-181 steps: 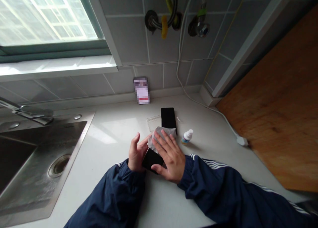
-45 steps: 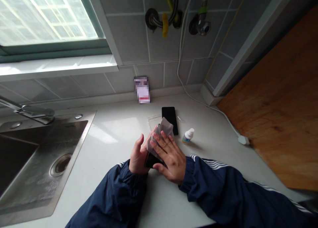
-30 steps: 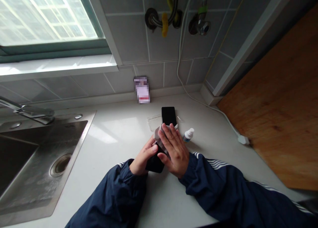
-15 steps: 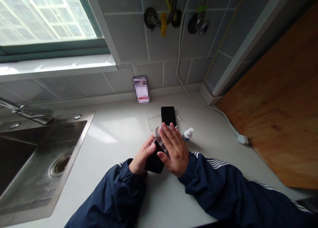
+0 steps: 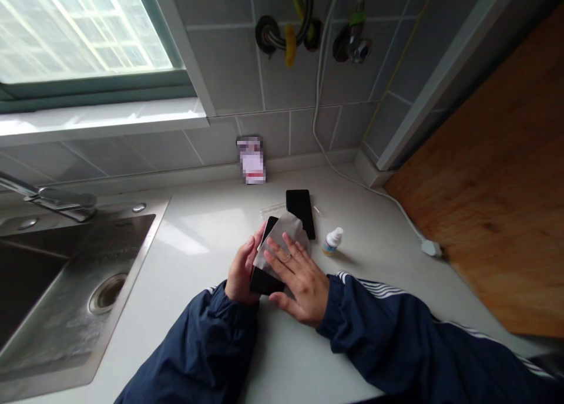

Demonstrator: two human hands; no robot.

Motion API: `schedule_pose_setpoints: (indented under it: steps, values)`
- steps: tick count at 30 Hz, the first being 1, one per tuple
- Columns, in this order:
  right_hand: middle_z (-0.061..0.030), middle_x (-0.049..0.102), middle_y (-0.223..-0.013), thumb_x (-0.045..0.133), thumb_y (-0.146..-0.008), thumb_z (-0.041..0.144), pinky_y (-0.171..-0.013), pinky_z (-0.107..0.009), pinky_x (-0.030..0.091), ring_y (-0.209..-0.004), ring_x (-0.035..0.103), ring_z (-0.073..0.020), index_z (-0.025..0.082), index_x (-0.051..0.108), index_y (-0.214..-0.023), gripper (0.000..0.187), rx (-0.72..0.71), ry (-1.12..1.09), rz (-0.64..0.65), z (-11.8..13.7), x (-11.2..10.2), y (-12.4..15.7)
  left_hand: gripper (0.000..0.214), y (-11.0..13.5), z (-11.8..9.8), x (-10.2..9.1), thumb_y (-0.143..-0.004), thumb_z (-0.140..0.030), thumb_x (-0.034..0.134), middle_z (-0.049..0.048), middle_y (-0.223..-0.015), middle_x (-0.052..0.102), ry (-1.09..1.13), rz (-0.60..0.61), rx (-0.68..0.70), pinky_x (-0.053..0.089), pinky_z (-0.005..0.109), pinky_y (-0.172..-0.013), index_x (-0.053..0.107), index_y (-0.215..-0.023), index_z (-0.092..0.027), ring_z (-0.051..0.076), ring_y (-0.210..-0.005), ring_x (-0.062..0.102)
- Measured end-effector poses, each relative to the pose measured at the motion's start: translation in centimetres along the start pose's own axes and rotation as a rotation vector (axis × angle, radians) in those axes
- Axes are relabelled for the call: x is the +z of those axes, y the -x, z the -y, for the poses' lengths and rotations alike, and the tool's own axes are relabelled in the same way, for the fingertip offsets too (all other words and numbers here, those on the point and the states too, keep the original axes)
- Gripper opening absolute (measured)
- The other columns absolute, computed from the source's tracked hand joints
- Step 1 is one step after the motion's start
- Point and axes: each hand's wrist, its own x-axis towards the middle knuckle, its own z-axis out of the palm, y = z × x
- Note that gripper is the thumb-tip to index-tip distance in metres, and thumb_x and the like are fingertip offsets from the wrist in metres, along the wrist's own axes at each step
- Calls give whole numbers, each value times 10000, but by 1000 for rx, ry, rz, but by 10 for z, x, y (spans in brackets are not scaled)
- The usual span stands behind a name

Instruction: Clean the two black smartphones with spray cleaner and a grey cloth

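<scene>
My left hand (image 5: 241, 270) grips a black phone (image 5: 263, 282) by its left edge, just above the white countertop (image 5: 207, 239). My right hand (image 5: 296, 277) lies flat over the phone's face, its fingers pressing a grey cloth (image 5: 282, 235) onto the screen. The cloth covers most of the phone; only its near end and top corner show. A second black phone (image 5: 300, 211) lies flat on the counter just beyond the hands. A small white dropper bottle (image 5: 331, 241) stands to the right of my right hand.
A steel sink (image 5: 66, 286) with a tap (image 5: 53, 198) takes up the left side. A small blurred packet (image 5: 251, 160) leans on the tiled wall. A white cable (image 5: 379, 196) runs down the wall to a plug on the counter. A wooden panel (image 5: 493, 181) borders the right.
My right hand has slid the cloth back toward me along the phone. The phone has tilted a little left, and its far corner now shows past the cloth.
</scene>
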Motion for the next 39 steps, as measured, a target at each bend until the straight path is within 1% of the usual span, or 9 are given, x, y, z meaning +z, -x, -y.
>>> schedule_pose_setpoints:
  steps: [4,9,13,18,23,29,33,36,39]
  values:
    - [-111,202,-1733,526,-1018,584,-1275,-599,242,-1621,-3,-362,134,277,-1649,813,-59,-35,127,4,-5,0,616,1,-7,8,-974,-529,518,109,-1434,655,40,-90,-14,391,507,-1198,521,-1508,-222,339,-1405,547]
    - [-101,240,-1722,519,-1023,586,-1284,-574,235,-1622,27,-354,118,369,-1612,767,-113,-54,167,9,-11,-2,563,-1,-8,9,-953,-529,548,119,-1227,751,38,-78,45,464,469,-1131,601,-1397,-187,320,-1213,687]
    - [-89,295,-1705,479,-1047,562,-1290,-560,227,-1623,56,-336,119,441,-1572,688,-131,-68,131,11,-13,-2,474,-4,-8,4,-910,-509,609,113,-1074,771,66,-71,56,532,502,-1029,642,-1248,-178,340,-1101,726]
    - [-89,400,-1659,567,-1026,451,-1276,-548,275,-1615,146,-318,132,501,-1530,599,-159,-58,99,12,-11,-1,445,-5,-11,1,-871,-500,651,115,-1013,769,69,-64,69,582,478,-924,652,-1166,-167,333,-990,750]
    - [-54,484,-1608,558,-1031,245,-1244,-485,350,-1588,260,-273,166,542,-1496,472,-162,-18,32,11,-8,0,483,-6,-12,-2,-825,-512,688,117,-1014,765,99,-93,26,617,438,-796,641,-1176,-183,308,-896,761]
    - [-62,515,-1586,512,-1022,212,-1225,-487,385,-1571,306,-275,145,571,-1460,446,-164,-72,0,11,-11,-1,544,-5,-12,-1,-832,-507,660,114,-1037,757,101,-110,38,616,428,-781,612,-1262,-177,291,-836,761]
    - [-98,601,-1508,504,-998,160,-1203,-488,423,-1552,350,-264,142,618,-1390,408,-181,-173,-73,10,-11,-2,526,-4,-15,0,-865,-518,614,109,-936,754,103,-91,49,613,447,-777,605,-1260,-172,306,-834,758]
    - [-106,681,-1406,504,-1001,161,-1145,-476,492,-1489,454,-262,154,651,-1304,336,-204,-301,-161,12,-12,-3,521,-4,-17,0,-874,-527,589,107,-906,752,118,-107,93,613,448,-785,610,-1251,-168,312,-845,759]
    - [-112,765,-1193,488,-1021,205,-989,-421,585,-1241,661,-247,174,649,-1250,282,-226,-434,-240,16,-15,-2,558,-6,-18,-2,-866,-537,570,139,-981,760,112,-132,142,616,460,-785,614,-1266,-151,330,-870,762]
